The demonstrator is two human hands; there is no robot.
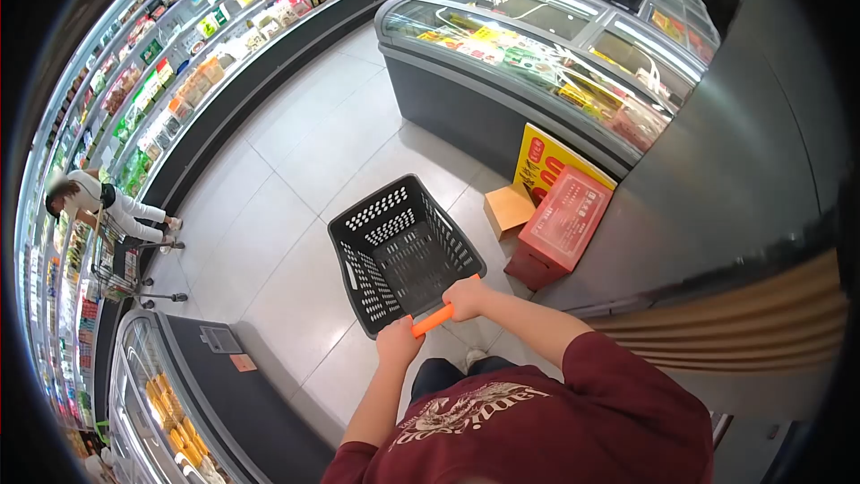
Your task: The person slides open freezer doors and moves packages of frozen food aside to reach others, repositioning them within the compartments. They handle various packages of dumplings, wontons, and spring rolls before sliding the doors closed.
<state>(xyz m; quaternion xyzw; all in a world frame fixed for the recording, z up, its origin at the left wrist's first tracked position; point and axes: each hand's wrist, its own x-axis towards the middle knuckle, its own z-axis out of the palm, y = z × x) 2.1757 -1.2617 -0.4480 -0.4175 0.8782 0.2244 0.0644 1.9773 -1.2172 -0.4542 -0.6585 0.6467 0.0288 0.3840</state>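
Both of my hands are wrapped round an orange handle [434, 319] in front of my body. My left hand [397, 341] grips its left end, and my right hand [464, 298] grips its right end. Just beyond the handle is a black plastic shopping basket [363, 285] with perforated sides. Nothing lies inside it that I can see. Whether it rides on a cart frame is hidden beneath it.
A glass-topped freezer [466, 90] stands ahead to the right. Beside it are a red box [566, 224], a brown carton [509, 211] and a yellow sign [536, 157]. Lit shelves [193, 45] curve along the left, where a person [112, 206] leans by a shopping cart [115, 255]. Another freezer [215, 350] is near left.
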